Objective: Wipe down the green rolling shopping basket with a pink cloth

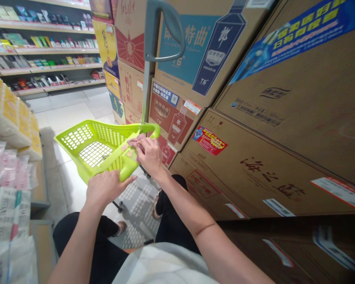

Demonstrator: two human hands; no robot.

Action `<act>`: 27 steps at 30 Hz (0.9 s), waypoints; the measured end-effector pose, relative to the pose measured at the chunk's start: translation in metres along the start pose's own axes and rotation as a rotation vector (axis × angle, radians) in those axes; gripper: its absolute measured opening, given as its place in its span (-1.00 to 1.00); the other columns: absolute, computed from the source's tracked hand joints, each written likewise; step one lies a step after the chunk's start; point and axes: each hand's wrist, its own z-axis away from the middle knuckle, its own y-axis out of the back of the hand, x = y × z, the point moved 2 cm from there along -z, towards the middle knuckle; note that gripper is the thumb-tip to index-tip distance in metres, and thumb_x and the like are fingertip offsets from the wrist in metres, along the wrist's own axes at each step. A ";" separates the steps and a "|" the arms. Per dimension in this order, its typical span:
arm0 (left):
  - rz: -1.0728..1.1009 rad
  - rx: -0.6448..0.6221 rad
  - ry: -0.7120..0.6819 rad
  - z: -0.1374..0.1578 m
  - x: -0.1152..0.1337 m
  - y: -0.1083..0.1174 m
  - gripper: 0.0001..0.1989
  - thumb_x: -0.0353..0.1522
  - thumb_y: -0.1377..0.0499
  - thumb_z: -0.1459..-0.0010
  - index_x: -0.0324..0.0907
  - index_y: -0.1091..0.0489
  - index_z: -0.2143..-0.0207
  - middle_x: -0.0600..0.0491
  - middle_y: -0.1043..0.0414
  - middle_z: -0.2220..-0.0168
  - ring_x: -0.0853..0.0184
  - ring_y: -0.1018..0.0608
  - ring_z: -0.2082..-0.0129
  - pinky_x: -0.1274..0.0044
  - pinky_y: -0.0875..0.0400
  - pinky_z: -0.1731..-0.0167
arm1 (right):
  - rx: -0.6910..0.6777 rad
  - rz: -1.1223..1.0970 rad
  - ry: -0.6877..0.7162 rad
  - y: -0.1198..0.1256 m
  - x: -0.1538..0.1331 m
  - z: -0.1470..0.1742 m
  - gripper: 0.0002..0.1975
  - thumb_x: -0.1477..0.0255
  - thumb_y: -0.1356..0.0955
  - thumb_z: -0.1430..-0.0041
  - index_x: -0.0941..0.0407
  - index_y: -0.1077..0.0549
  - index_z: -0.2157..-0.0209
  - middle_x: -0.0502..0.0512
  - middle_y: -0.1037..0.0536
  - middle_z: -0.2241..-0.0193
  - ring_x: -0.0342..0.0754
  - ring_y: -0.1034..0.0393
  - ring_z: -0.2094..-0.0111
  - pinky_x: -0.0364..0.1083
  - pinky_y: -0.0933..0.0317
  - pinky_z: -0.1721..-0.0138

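Observation:
A lime-green plastic shopping basket (106, 130) on wheels stands before me, with a grey pull handle (148, 35) rising from its right side. My left hand (106, 187) grips the basket's near rim, thumb stretched out along it. In my right hand (150, 154) is a crumpled pinkish cloth (135, 142), bunched under the fingers and pressed against the rim's flat panel. Patches of a sticker or print show on that panel beside the cloth. The basket's inside shows only its lattice floor and walls.
Stacked cardboard cartons (254, 157) rise close on my right. To the left are yellow-and-white packs (12, 106) and plastic-wrapped packages (8, 213) on a low platform. Store shelves (47, 51) with small goods stand at the back, beyond a tiled floor (73, 104).

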 end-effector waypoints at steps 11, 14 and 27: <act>0.031 0.087 0.048 -0.018 0.001 0.002 -0.20 0.21 0.22 -0.21 -0.20 -0.53 0.14 -0.28 -0.61 0.19 -0.05 -0.63 0.13 0.28 -0.43 0.15 | -0.048 -0.019 0.104 -0.011 0.007 -0.009 -0.70 0.24 -0.23 -0.45 0.03 -0.57 0.12 0.10 -0.57 0.07 0.01 -0.33 0.03 -0.08 -0.24 0.04; 0.032 0.087 0.032 -0.021 -0.002 0.002 -0.17 0.25 0.21 -0.18 -0.20 -0.52 0.15 -0.29 -0.61 0.18 -0.05 -0.62 0.12 0.28 -0.43 0.14 | 0.010 0.006 0.008 -0.016 0.030 -0.038 -0.71 0.28 -0.23 -0.45 0.06 -0.56 0.08 0.13 -0.56 0.03 0.00 -0.35 0.02 -0.07 -0.22 -0.02; 0.019 0.064 0.071 -0.022 -0.032 -0.004 -0.18 0.22 0.20 -0.17 -0.21 -0.54 0.09 -0.32 -0.61 0.16 -0.09 -0.62 0.13 0.26 -0.43 0.15 | -0.217 -0.036 0.265 -0.019 -0.030 0.008 -0.67 0.21 -0.21 -0.46 -0.05 -0.59 0.08 0.03 -0.56 0.01 -0.04 -0.33 0.01 -0.12 -0.28 0.05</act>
